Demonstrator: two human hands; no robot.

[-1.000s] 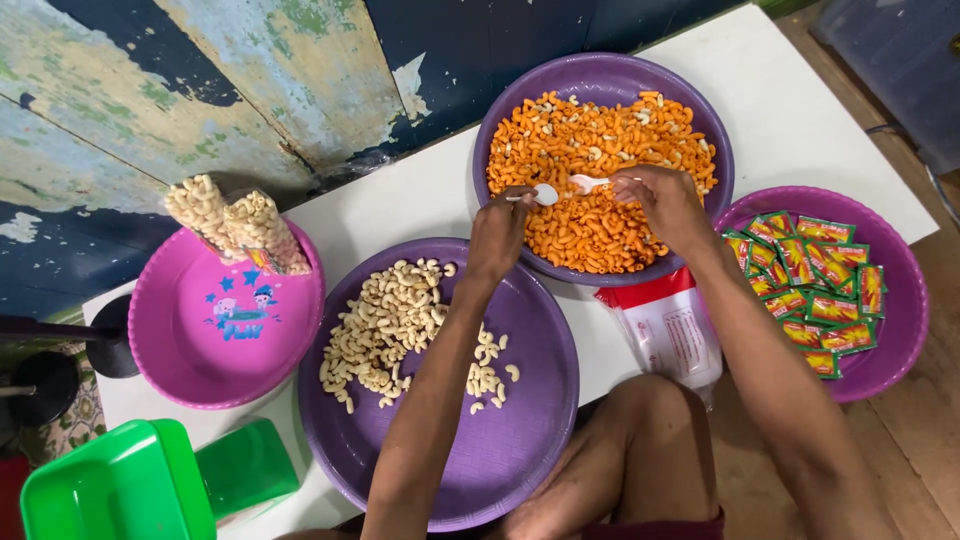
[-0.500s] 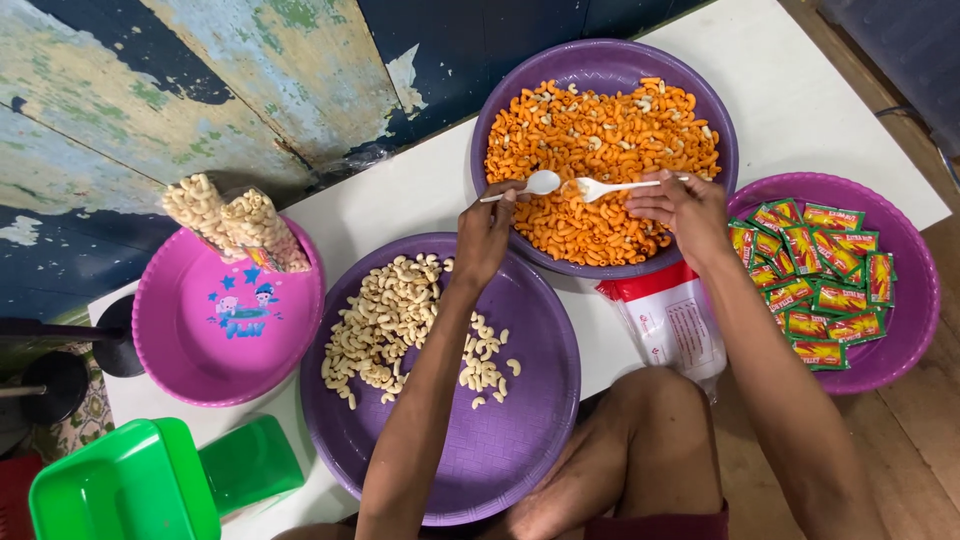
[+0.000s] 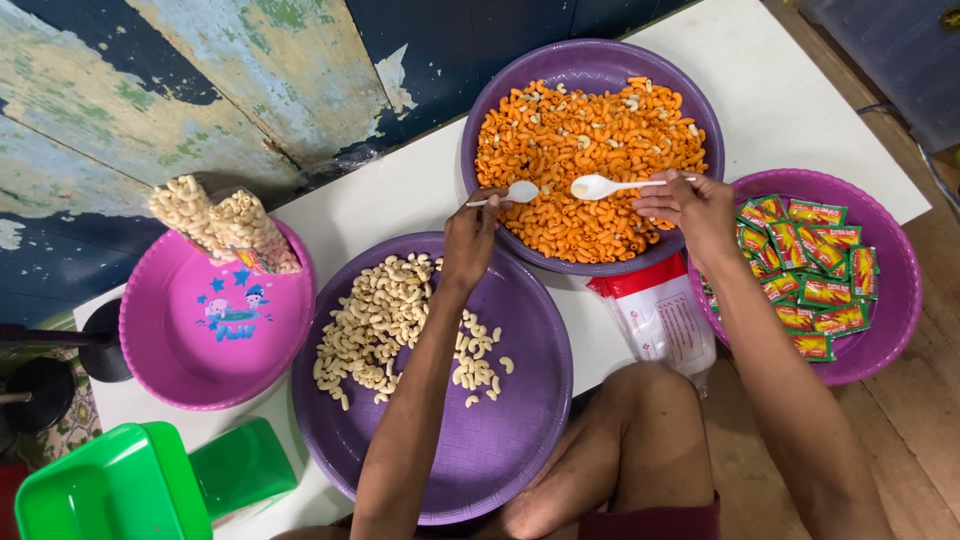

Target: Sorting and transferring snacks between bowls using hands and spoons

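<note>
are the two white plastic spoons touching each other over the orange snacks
Apart. The head view shows a strip of orange snacks between the bowl of the left hand's white plastic spoon and the bowl of the right hand's white plastic spoon.

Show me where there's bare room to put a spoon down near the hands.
Bare white table shows right of the orange bowl and above the sachet bowl. A second strip runs between the orange bowl and the pink bowl. Crowded: the plastic bags fill the gap by the right hand; the left hand hovers over two bowl rims.
</note>
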